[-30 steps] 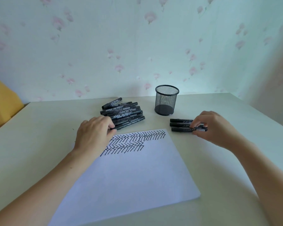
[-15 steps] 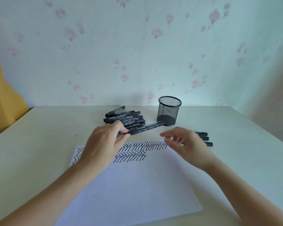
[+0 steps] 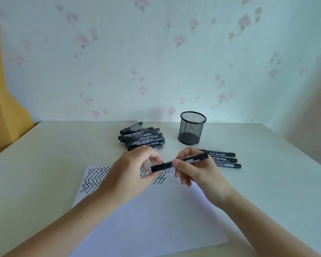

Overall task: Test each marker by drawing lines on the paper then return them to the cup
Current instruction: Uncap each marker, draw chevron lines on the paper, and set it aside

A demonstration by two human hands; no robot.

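Note:
Both hands hold one black marker (image 3: 191,160) above the top of the white paper (image 3: 148,216). My left hand (image 3: 132,175) pinches its cap end, and my right hand (image 3: 195,171) grips the barrel. A little white shows between cap and barrel. Zigzag lines cover the paper's top strip. A pile of several black markers (image 3: 142,137) lies behind my left hand. Three markers (image 3: 224,160) lie side by side right of my right hand. The black mesh cup (image 3: 192,127) stands behind them and looks empty.
The pale table (image 3: 44,164) meets a flowered wall at the back. A yellow object (image 3: 4,112) stands beyond the table's left edge. The table's right edge runs diagonally at far right.
My left hand took one marker from the pile and lifted it over the paper. My right hand left the three markers on the right and gripped its barrel.

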